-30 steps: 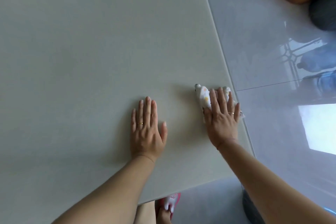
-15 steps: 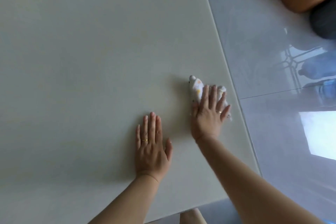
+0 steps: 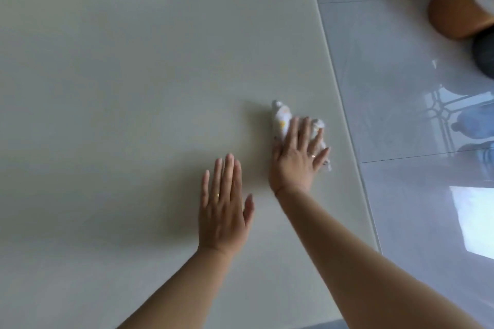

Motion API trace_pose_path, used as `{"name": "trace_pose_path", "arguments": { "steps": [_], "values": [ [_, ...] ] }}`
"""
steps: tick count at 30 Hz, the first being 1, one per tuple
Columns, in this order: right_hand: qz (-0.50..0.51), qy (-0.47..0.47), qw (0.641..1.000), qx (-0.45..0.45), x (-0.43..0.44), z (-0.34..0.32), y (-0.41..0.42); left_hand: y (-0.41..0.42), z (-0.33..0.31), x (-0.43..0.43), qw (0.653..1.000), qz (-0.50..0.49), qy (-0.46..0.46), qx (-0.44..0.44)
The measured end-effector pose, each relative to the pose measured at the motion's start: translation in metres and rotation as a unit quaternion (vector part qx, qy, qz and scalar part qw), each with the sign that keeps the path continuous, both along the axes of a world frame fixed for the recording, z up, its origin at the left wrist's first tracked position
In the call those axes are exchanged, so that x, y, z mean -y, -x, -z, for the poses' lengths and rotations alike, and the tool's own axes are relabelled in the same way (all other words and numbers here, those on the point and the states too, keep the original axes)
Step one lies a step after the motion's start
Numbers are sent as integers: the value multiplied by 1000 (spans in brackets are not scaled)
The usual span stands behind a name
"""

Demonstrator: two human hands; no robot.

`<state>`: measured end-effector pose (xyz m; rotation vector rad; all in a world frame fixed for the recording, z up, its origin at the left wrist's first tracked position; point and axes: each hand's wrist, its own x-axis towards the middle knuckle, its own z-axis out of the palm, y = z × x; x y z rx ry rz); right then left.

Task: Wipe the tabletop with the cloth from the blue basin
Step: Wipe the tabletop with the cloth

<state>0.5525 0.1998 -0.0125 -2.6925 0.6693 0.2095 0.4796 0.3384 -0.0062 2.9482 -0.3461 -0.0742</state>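
Observation:
A pale cream tabletop fills most of the view. A small bunched white cloth with orange spots lies near the table's right edge. My right hand presses flat on the cloth, fingers spread over it, with cloth showing past the fingertips. My left hand rests flat on the bare tabletop just left of it, fingers together, holding nothing. The blue basin is out of view.
The table's right edge runs diagonally beside a glossy grey tiled floor. A brown rounded stool and a dark round object sit on the floor at the upper right.
My right hand has slid the cloth away from the near right edge, further up and inward on the table. My left hand stays flat on the table. The view has tilted so the far table edge shows.

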Motion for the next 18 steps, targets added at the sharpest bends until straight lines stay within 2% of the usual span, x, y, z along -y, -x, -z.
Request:
{"name": "trace_pose_path", "arguments": {
  "steps": [2,4,5,6,7,9,11,12,13,15,18],
  "values": [
    [-153,-3,988,9,-8,-3,9,-38,-4,2,999,-23,5,26],
    [-316,6,948,28,20,-6,2,-75,-4,-1,998,-37,0,48],
    [-361,15,932,32,38,-6,-5,-92,-3,-3,998,-38,-4,53],
    [-367,26,929,30,55,-5,-15,-109,-1,-5,998,-35,-7,55],
    [-332,30,943,25,69,-3,-25,-123,1,-7,998,-30,-10,51],
    [-178,23,984,17,75,0,-45,-146,8,-10,999,-22,-9,34],
    [-38,26,999,10,48,4,-55,-159,16,-9,1000,-25,-3,15],
    [-15,25,999,12,30,5,-56,-162,19,-8,1000,-29,1,7],
    [-36,21,999,20,13,5,-54,-162,21,-8,999,-33,5,2],
    [-158,12,987,35,-8,4,-47,-162,22,-6,999,-39,13,2],
    [-333,25,941,45,15,0,-55,-161,19,-5,998,-45,34,10]
  ]
}}
